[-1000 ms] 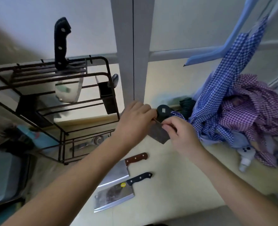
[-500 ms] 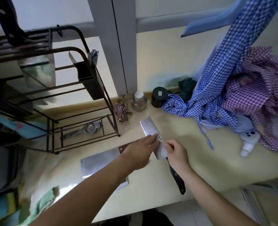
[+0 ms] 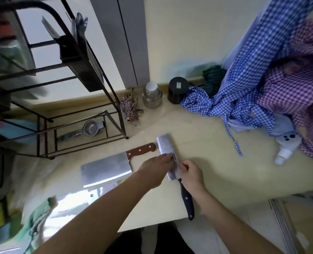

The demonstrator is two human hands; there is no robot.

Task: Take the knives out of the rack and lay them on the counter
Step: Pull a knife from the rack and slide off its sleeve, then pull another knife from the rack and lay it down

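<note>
Lowered cleaver [image 3: 164, 146] lies on counter [image 3: 216, 167], blade pointing away.

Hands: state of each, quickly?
Left hand: open, fingers flat on the black-handled cleaver.
Right hand: fingers curled, pinching its blade.

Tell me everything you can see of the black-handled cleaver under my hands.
The cleaver has a rectangular, dull grey, steel-looking blade and a black handle with pale rivets. It lies flat on the cream counter, blade pointing away, handle end reaching the front edge. The left hand rests straight fingers on the blade; the right hand seems to pinch the blade's edge by the handle.
</note>
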